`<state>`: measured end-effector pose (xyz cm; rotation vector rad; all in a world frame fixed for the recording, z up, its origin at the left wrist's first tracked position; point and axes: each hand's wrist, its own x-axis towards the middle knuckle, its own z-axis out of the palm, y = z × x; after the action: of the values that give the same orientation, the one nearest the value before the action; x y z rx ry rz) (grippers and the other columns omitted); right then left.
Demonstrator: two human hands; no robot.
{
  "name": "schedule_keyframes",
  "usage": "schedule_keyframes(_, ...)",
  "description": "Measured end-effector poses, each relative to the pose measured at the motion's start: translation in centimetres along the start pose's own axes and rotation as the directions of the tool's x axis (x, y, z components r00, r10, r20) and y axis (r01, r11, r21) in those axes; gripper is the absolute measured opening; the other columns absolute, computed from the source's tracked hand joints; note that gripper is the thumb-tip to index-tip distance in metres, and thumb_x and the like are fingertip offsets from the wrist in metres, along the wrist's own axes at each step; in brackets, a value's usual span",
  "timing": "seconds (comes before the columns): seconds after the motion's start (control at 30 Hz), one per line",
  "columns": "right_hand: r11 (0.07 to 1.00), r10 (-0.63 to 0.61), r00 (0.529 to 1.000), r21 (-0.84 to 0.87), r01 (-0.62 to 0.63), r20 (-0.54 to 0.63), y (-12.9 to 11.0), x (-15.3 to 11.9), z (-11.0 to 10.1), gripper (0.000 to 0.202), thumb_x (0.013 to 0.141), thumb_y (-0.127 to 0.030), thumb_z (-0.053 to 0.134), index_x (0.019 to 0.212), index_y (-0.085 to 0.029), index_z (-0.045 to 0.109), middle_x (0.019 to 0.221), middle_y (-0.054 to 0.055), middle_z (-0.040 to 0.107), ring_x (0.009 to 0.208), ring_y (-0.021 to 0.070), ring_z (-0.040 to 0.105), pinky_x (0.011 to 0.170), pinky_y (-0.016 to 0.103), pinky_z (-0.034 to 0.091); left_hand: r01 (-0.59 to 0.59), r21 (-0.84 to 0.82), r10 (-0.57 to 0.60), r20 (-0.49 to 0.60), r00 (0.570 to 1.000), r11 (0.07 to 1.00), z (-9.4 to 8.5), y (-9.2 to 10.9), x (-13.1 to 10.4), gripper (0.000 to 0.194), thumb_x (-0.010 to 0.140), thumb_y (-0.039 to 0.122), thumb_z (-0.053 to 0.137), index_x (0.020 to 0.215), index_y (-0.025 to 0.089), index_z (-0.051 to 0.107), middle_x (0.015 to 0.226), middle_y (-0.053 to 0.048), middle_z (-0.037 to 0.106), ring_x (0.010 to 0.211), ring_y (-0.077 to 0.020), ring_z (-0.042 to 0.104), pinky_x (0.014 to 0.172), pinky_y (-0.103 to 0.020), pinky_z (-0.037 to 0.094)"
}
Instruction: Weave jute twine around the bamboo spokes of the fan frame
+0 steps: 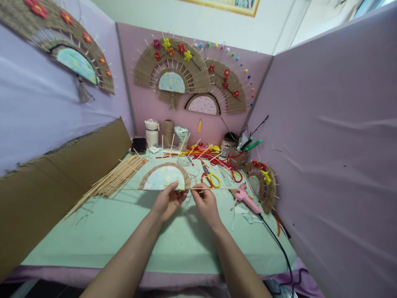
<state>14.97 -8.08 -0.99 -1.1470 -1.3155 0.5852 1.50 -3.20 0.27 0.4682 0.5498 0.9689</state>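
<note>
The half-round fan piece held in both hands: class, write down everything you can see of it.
The half-round fan piece is a semicircle with a pale blue-green patterned centre, edged by an arched band of brown jute-like twine. It stands tilted up from the green table, straight edge down. The left hand grips its lower edge near the middle; the right hand pinches a thin stick running along that edge. A bundle of sticks lies to its left.

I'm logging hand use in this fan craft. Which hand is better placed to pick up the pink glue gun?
Probably the right hand. The glue gun lies on the table just to its right, nothing between. The left hand holds the half-round fan piece and would have to cross over.
</note>
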Motion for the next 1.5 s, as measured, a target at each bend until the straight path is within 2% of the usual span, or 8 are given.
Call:
schedule_keyframes(0.37,0.989,-0.114,0.991,-0.103,0.107,-0.068,0.8,-1.9,-1.9,0.007,0.087,-0.024,0.054,0.085,-0.020,0.059,0.083,0.002,0.058,0.078,0.0148,0.054,0.072,0.027,0.042,0.250,-0.048,-0.245,0.084,0.966,0.967,0.0,-0.8,-1.2,0.020,0.088,0.016,0.046,0.101,0.004,0.055,0.090,-0.019,0.070,0.079,-0.0214,0.070,0.074,-0.030,0.058)
schedule_keyframes(0.57,0.998,0.056,0.994,0.008,-0.055,-0.090,0.8,-2.3,-2.1,0.013,0.086,-0.031,0.055,0.084,-0.020,0.059,0.082,0.001,0.058,0.073,0.0139,0.052,0.066,0.026,0.040,0.245,-0.053,-0.239,0.103,0.966,0.968,-0.4,-1.1,-1.0,0.027,0.088,0.017,0.047,0.110,0.003,0.052,0.090,-0.018,0.071,0.079,-0.0210,0.070,0.076,-0.030,0.058)
schedule_keyframes(0.7,0.971,0.236,0.968,0.072,-0.230,-0.091,1.0,-2.1,-2.1,0.026,0.084,-0.039,0.055,0.069,-0.019,0.054,0.060,-0.004,0.047,0.057,0.0109,0.041,0.056,0.024,0.034,0.199,-0.033,-0.196,0.080,0.977,0.979,-0.5,-1.2,-0.7,0.025,0.086,0.015,0.050,0.109,0.005,0.053,0.091,-0.016,0.071,0.084,-0.0210,0.069,0.077,-0.030,0.057)
schedule_keyframes(0.83,0.885,0.367,0.930,0.315,-0.342,-0.022,1.2,-1.8,-2.0,0.022,0.072,-0.038,0.068,0.073,-0.019,0.058,0.062,-0.004,0.051,0.053,0.0086,0.040,0.053,0.022,0.033,0.168,-0.021,-0.166,0.071,0.984,0.986,-0.4,-1.3,-0.9,0.022,0.084,0.012,0.052,0.105,0.007,0.055,0.095,-0.015,0.070,0.087,-0.0203,0.068,0.078,-0.029,0.057)
schedule_keyframes(0.93,0.733,0.445,0.892,0.539,-0.415,0.082,1.0,-1.6,-1.9,0.029,0.065,-0.035,0.075,0.087,-0.020,0.063,0.073,-0.002,0.058,0.058,0.0087,0.048,0.054,0.022,0.037,0.184,0.004,-0.183,0.082,0.980,0.983,-0.3,-1.4,-1.1,0.020,0.085,0.013,0.052,0.103,0.006,0.056,0.094,-0.015,0.070,0.083,-0.0193,0.069,0.078,-0.030,0.057)
schedule_keyframes(1.03,0.599,0.486,0.859,0.655,-0.460,0.159,0.7,-1.4,-2.0,0.027,0.064,-0.036,0.078,0.078,-0.017,0.064,0.070,-0.001,0.059,0.059,0.0092,0.051,0.055,0.021,0.039,0.225,0.050,-0.229,0.099,0.969,0.973,-0.3,-1.4,-1.4,0.021,0.084,0.013,0.053,0.104,0.006,0.058,0.094,-0.015,0.071,0.080,-0.0198,0.069,0.075,-0.031,0.058)
schedule_keyframes(1.2,0.531,0.481,0.818,0.637,-0.558,0.316,0.3,-1.3,-2.7,0.026,0.064,-0.035,0.079,0.072,-0.015,0.063,0.066,-0.001,0.061,0.059,0.0091,0.055,0.059,0.021,0.044,0.292,0.114,-0.304,0.110,0.946,0.950,-0.6,-1.5,-1.7,0.021,0.081,0.013,0.058,0.101,0.005,0.059,0.091,-0.015,0.071,0.079,-0.0205,0.069,0.074,-0.032,0.058)
schedule_keyframes(1.5,0.482,0.510,0.772,0.617,-0.622,0.379,0.1,-1.5,-3.3,0.030,0.060,-0.031,0.082,0.076,-0.014,0.064,0.071,0.002,0.066,0.061,0.0111,0.060,0.060,0.023,0.047,0.327,0.158,-0.345,0.110,0.932,0.932,-0.8,-1.5,-1.7,0.029,0.082,0.015,0.058,0.109,0.004,0.056,0.096,-0.017,0.070,0.082,-0.0220,0.069,0.072,-0.030,0.058)
